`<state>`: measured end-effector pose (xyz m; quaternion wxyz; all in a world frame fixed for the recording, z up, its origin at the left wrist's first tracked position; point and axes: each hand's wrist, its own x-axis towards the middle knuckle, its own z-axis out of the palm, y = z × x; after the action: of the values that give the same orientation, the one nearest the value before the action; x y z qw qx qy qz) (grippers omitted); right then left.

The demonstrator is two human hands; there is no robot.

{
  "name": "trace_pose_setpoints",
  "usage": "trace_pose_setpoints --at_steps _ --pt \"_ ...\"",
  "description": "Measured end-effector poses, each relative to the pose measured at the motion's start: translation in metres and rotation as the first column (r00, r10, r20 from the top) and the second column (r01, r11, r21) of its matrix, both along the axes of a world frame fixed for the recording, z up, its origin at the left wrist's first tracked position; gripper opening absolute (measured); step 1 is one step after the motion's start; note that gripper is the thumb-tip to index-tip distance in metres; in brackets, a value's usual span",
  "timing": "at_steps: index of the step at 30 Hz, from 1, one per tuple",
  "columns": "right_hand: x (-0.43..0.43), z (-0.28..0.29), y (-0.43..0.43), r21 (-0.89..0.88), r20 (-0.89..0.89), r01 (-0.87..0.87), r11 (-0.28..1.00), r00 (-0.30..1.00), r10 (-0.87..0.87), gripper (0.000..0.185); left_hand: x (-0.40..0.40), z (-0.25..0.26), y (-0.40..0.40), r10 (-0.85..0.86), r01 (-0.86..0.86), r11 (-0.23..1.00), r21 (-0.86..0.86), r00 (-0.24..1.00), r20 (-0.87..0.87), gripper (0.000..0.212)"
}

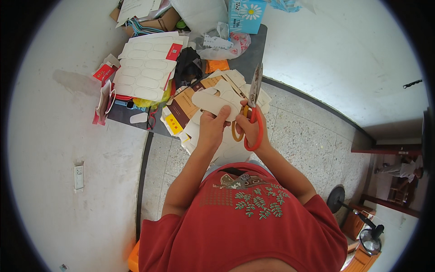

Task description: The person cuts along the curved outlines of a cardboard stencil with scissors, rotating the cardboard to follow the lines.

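Note:
In my left hand (213, 127) is an off-white insole-shaped cardboard cutout (211, 103), pinched under the thumb near its lower end. My right hand (250, 125) grips a pair of scissors (255, 88) with one red and one ochre handle loop. Their worn metal blades point up and away from me and look nearly closed. Both hands are close together, and the right fingertips are beside the cutout's lower end. Behind and beneath them lies a heap of flattened cardboard boxes (183, 102). Another pale cutout (138, 118) rests alone on the table's near left part.
Cardboard sheets with traced oval outlines (146, 73) are stacked on the dark table (249, 51). A black bag (188, 66), an orange packet (216, 65) and a blue box (247, 15) are also there. A standing fan (370, 239) is at lower right; a person (404, 170) appears beyond a doorway.

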<state>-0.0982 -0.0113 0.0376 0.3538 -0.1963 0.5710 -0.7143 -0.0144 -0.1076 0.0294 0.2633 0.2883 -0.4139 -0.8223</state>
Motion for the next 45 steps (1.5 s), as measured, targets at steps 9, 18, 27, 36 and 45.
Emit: trace_pose_setpoints --at_steps 9,18,27,36,45 --pt "0.022 -0.022 0.046 0.080 -0.054 -0.291 0.953 0.954 0.296 0.042 -0.010 -0.002 0.009 0.154 -0.146 0.983 0.112 0.986 -0.067 0.021" --pt "0.025 -0.021 0.052 0.139 -0.141 -0.262 0.955 0.949 0.281 0.060 -0.019 -0.003 0.021 0.184 -0.181 0.980 0.085 0.983 -0.026 0.024" --pt "0.025 -0.023 0.055 0.162 -0.152 -0.224 0.961 0.957 0.248 0.047 -0.020 0.002 0.026 0.168 -0.165 0.984 0.074 0.985 -0.041 0.025" --pt "0.026 -0.031 0.054 0.156 -0.135 -0.184 0.970 0.969 0.206 0.038 -0.020 0.004 0.028 0.177 -0.173 0.983 0.067 0.982 -0.069 0.025" --pt "0.024 -0.034 0.055 0.177 -0.149 -0.162 0.971 0.971 0.189 0.039 -0.019 0.007 0.027 0.159 -0.156 0.986 0.056 0.986 -0.047 0.025"
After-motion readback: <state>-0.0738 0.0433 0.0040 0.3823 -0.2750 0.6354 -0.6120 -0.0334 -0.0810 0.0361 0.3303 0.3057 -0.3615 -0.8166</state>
